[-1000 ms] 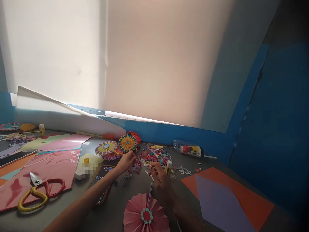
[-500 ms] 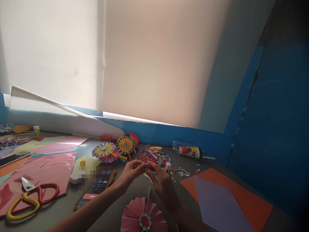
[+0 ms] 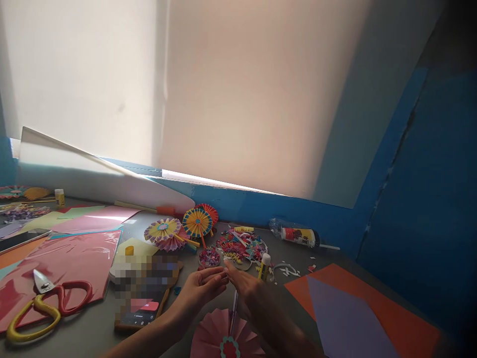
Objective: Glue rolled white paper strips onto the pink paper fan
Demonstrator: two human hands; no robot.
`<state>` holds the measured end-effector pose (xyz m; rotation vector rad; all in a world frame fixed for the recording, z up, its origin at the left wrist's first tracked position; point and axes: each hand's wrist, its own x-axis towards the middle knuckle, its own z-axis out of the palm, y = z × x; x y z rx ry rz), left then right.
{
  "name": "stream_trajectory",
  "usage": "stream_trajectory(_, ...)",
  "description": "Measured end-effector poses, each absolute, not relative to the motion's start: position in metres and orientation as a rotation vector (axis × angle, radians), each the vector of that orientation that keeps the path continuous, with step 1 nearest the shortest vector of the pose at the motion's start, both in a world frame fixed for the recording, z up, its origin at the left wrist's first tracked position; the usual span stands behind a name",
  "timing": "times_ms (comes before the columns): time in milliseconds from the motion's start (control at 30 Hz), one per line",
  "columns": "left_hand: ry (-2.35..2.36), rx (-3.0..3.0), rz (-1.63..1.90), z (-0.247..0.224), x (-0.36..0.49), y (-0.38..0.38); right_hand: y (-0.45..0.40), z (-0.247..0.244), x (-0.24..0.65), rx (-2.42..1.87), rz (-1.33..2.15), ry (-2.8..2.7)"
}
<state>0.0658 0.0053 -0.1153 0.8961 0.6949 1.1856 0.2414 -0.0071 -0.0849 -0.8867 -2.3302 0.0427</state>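
Head view: scissors (image 3: 48,302) lie at left, likely kept clear of your work. Your left hand (image 3: 201,290), fingers bent, meets, beyond the pink fan (image 3: 210,328), your right hand (image 3: 249,291); I cannot tell whether either grips anything. A glue stick (image 3: 264,268) stands near, perhaps for reach.

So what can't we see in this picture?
In the head view:
Whether the left hand and right hand hold anything: they hide it.
Bottom of the pink paper fan: cut off by the lower edge.
Upper screen of the phone: blocky blur covers it.
Words on the nearer glue stick: too small.
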Motion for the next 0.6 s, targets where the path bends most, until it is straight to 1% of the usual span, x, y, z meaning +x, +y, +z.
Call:
stream_trajectory(133, 0.662, 0.878, 1.210, -0.111, 0.065, 0.000, -0.012, -0.084, 0.242, -0.850, 0.272, -2.158)
stream_trajectory(233, 0.665, 0.927, 1.209, -0.099, 0.064, -0.008, -0.013, -0.087, 0.242, -0.857, 0.355, -2.068)
stream_trajectory(367, 0.683, 0.942, 1.200, -0.092, 0.064, -0.013, -0.014, -0.089, 0.244, -0.843, 0.338, -2.071)
stream_trajectory(600, 0.699, 0.929, 1.208, -0.094, 0.066, -0.010, -0.012, -0.086, 0.250, -0.812, 0.253, -2.198)
